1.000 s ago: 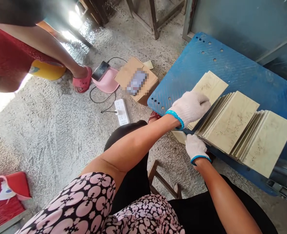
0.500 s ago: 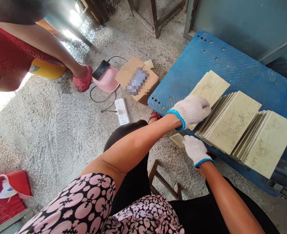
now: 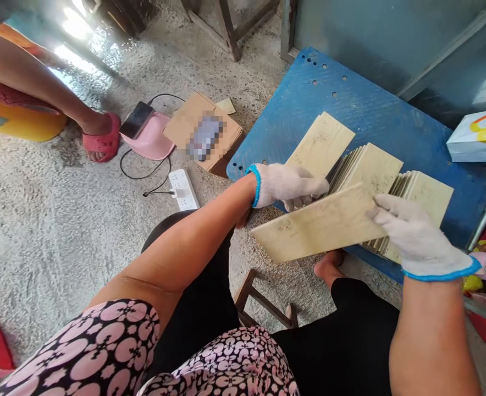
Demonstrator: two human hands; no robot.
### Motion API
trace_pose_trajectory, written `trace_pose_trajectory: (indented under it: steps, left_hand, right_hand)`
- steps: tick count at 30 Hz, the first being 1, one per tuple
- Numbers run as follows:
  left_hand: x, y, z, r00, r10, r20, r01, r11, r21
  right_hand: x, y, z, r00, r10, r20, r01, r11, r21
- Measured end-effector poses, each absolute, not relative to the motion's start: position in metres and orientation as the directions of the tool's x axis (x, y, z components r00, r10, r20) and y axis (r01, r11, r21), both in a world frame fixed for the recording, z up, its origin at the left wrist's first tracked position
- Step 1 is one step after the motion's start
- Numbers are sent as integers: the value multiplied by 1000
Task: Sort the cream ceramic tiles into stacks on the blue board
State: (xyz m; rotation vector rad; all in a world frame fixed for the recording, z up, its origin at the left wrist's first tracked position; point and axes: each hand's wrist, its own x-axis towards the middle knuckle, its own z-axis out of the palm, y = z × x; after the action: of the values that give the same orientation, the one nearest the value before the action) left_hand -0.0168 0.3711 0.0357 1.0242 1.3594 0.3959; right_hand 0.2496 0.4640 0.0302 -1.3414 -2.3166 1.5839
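My right hand (image 3: 418, 234), in a white knit glove with a blue cuff, grips one end of a thin wooden board (image 3: 317, 223). The board is tilted in the air in front of the other boards. My left hand (image 3: 292, 186), gloved alike, is just behind the board's upper edge, its fingers partly stretched out and partly hidden; I see nothing held in it. Beyond it lies a pale board pile (image 3: 323, 144) on the blue tabletop (image 3: 284, 110). A leaning row of boards (image 3: 377, 165) and another row (image 3: 430, 195) sit to the right.
A cardboard box (image 3: 226, 146), a pink stool-like object (image 3: 156, 137) bearing a phone, and a white power strip (image 3: 182, 190) with a cable are on the floor at left. Another person's foot in a pink sandal (image 3: 105, 140) is near. A white carton (image 3: 480, 135) stands at right.
My right hand has risen from below the table edge and now holds a board up. My left hand has drawn back a little from the piles. The view has shifted right.
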Motion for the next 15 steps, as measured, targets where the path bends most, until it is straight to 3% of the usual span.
trace_pose_trajectory:
  steps: [2, 5, 8, 12, 15]
  left_hand:
    - [-16, 371, 33, 270, 774, -573, 363, 470, 805]
    - [-9, 374, 25, 155, 837, -525, 481, 400, 780]
    - [2, 379, 18, 56, 880, -472, 493, 386, 779]
    - [8, 386, 16, -131, 879, -458, 486, 459, 744]
    - [1, 394, 18, -335, 824, -458, 471, 567, 676]
  right_hand:
    - [259, 474, 27, -551, 747, -372, 608, 54, -792]
    - [261, 480, 23, -416, 855, -309, 571, -19, -821]
    - [248, 476, 26, -270, 906, -327, 497, -160, -853]
    - [223, 473, 26, -127, 922, -366, 156, -346, -925]
    - [214, 473, 20, -93, 864, -495, -73, -502, -862]
